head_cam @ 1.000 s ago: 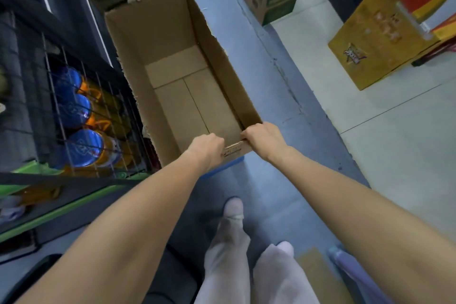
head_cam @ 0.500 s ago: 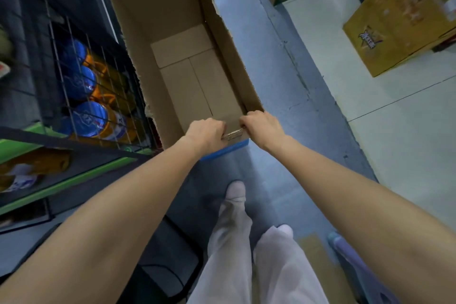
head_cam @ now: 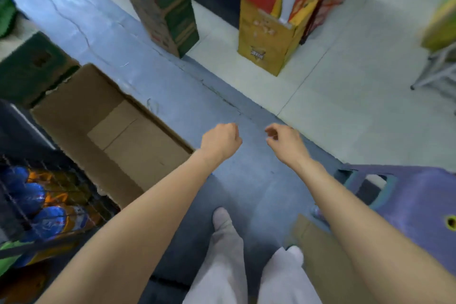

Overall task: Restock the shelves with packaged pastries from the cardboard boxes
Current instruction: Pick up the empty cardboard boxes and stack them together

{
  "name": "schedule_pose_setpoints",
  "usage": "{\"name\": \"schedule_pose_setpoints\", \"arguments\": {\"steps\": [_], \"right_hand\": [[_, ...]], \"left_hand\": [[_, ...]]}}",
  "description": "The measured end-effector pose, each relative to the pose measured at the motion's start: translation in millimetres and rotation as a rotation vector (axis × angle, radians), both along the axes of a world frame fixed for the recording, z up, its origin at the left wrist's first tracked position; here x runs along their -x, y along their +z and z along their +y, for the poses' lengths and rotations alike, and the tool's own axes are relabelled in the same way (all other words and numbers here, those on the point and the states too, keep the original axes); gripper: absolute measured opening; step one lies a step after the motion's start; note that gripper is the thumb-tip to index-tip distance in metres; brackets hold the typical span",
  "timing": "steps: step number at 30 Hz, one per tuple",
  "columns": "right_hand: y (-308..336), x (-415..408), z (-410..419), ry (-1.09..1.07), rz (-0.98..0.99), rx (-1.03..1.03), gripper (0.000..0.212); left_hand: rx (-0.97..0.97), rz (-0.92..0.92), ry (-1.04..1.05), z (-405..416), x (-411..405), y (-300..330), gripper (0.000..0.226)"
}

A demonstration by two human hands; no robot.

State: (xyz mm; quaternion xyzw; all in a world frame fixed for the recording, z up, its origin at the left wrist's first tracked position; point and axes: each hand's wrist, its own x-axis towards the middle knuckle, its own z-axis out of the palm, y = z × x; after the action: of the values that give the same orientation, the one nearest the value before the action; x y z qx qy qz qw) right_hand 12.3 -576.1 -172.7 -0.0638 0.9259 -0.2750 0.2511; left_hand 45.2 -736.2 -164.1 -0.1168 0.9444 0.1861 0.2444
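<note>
change: cardboard box (head_cam: 116, 131) released since a second ago; both hands lifted off its near edge
box: empty, on floor beside wire rack (head_cam: 37, 205)
left hand (head_cam: 220, 140): curled, nothing held
right hand (head_cam: 283, 140): loosely curled, nothing held
meaning: box judged finished; full one needed

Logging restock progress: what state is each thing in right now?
Brown cardboard box: open, empty, on the floor, not held.
Left hand: fingers curled, holding nothing.
Right hand: fingers loosely curled, holding nothing.
Green carton: closed, upright.
Yellow carton: closed, upright, red packs stacked above.
Wire basket: holds blue and orange packets.
Purple stool: standing.
</note>
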Motion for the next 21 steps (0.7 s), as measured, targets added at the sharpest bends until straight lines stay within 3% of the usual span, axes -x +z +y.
{"name": "schedule_pose_setpoints", "arguments": {"steps": [5, 10, 18, 21], "right_hand": [[43, -29, 149, -0.349, 0.065, -0.011, 0.029], [63, -111, 320, -0.685, 0.134, -0.060, 0.036], [64, -268, 554, -0.926, 0.077, -0.323, 0.045], [65, -312, 617, -1.043, 0.105, -0.465, 0.056]], "left_hand": [[-0.071, 0.020, -0.214, 146, 21, 40, 0.023], [-0.167, -0.006, -0.526, 332, -8, 55, 0.025], [-0.227, 0.055, -0.878, 598, -113, 48, 0.017], [-0.237, 0.188, -1.073, 679, -149, 42, 0.026]]}}
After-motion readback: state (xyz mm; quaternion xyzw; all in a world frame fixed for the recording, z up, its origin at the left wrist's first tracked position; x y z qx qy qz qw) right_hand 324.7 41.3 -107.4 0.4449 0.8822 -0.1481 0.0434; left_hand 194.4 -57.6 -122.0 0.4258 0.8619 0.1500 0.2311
